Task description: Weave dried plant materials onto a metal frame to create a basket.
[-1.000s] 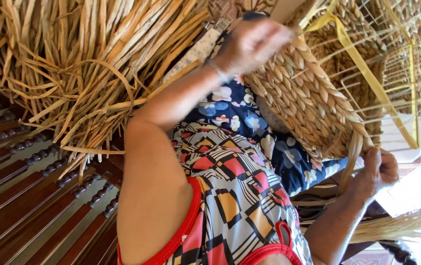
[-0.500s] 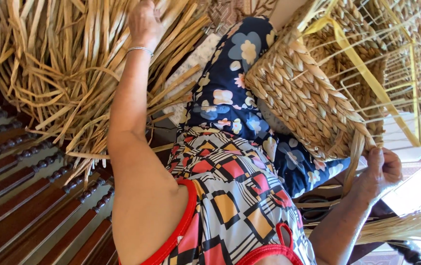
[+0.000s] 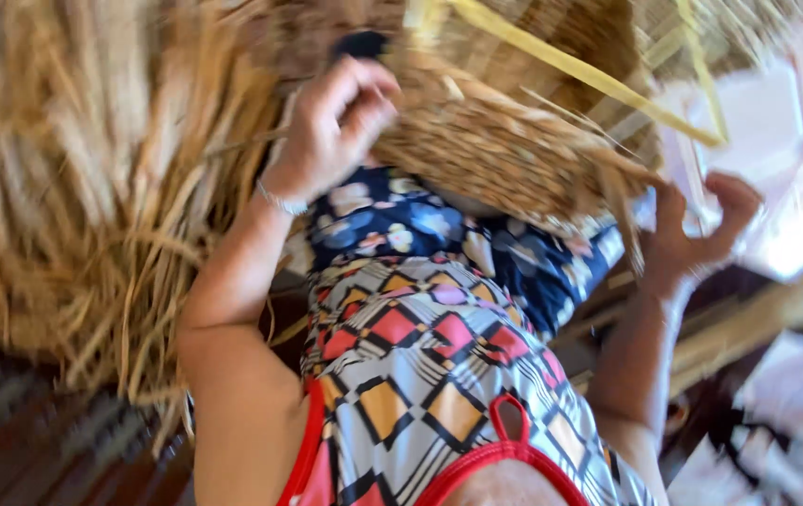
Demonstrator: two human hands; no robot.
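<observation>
Out to the side of the left hand (image 3: pixel 331 126) lies a loose heap of dried straw (image 3: pixel 74 187) — long pale strands, blurred in this view. The left hand sits at the near edge of the woven basket (image 3: pixel 505 155), fingers curled as if pinching something at the rim, though the blur leaves it unclear whether they are really closed on it. The basket rests on the person's lap, between the two hands and touching the patterned cloth below.

The right hand (image 3: pixel 697 234) is at the basket's far edge, fingers spread and bent, with loose strand ends just beside the palm; whether it grips any of them cannot be told.

By its look the basket should be light and fairly stiff in the woven wall, yet springy and rough — not slippery. The unfinished strand ends look brittle, so the firmer woven rim is likely the better place to hold.
</observation>
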